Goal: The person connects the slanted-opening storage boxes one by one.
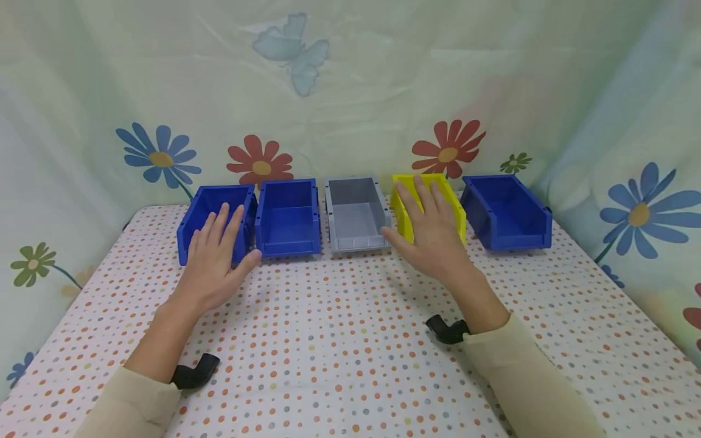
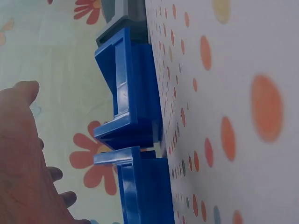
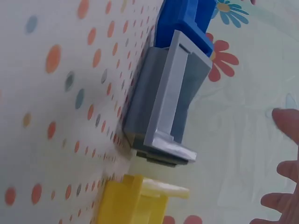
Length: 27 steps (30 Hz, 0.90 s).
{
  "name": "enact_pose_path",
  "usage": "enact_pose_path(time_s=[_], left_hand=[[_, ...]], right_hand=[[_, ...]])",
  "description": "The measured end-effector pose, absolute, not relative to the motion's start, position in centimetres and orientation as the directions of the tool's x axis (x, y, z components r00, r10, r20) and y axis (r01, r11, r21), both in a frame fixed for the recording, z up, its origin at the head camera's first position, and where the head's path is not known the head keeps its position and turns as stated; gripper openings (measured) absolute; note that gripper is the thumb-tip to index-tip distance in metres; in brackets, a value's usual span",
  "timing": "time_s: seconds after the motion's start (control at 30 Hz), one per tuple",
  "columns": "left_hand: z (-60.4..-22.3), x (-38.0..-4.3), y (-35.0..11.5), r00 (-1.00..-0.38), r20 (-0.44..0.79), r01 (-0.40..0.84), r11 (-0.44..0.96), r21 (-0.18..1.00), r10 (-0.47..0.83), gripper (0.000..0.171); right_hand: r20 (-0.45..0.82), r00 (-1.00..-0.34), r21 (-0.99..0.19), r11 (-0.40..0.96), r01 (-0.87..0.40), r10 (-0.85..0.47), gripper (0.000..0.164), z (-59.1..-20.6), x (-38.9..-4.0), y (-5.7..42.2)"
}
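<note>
Five plastic bins stand in a row along the back edge of a dotted tabletop. Nearest the back left corner is the outer left blue bin, followed by the inner blue bin, the gray bin, the yellow bin and, toward the back right corner, the right blue bin. A person's left hand hovers above the front of the outer left blue bin; the right hand hovers above the yellow bin, its thumb toward the gray one. Both hands have fingers extended and spread, grasping nothing. Behind hangs a pale curtain printed with flowers and a butterfly.
</note>
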State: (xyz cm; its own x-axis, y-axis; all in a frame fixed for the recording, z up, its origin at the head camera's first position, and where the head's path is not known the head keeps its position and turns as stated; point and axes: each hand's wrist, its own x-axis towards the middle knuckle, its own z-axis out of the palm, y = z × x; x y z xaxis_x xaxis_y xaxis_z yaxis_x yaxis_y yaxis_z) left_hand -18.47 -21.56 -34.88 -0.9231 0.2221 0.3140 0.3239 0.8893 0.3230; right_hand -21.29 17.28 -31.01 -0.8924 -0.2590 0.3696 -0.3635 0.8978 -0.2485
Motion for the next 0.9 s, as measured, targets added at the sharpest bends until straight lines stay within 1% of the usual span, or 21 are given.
enact_pose_path(time_s=[0.1, 0.23, 0.4, 0.67, 0.9], left_hand=[[-34.8, -18.6, -22.1, -0.924, 0.324, 0.315, 0.888, 0.336, 0.205, 0.085], [-34.9, -18.8, -22.5, -0.923, 0.342, 0.301, 0.886, 0.353, 0.177, 0.085], [-35.0, -18.9, -23.1, -0.928, 0.351, 0.259, 0.892, 0.369, 0.125, 0.086], [-35.3, -19.3, -24.2, -0.933, 0.351, 0.232, 0.876, 0.423, 0.078, 0.088], [-35.5, -19.6, -25.2, -0.943, 0.332, 0.161, 0.875, 0.456, 0.001, 0.088]], right_hand=[[0.379, -0.891, -0.283, 0.886, -0.367, -0.248, 0.083, -30.8, -21.5, 16.5], [0.424, -0.877, -0.320, 0.868, -0.380, -0.227, 0.079, -30.6, -21.7, 15.6], [0.460, -0.868, -0.401, 0.829, -0.389, -0.185, 0.076, -30.6, -21.8, 14.5], [0.438, -0.883, -0.475, 0.790, -0.387, -0.169, 0.074, -30.7, -21.8, 12.8], [0.390, -0.902, -0.526, 0.759, -0.382, -0.184, 0.072, -30.9, -22.2, 10.8]])
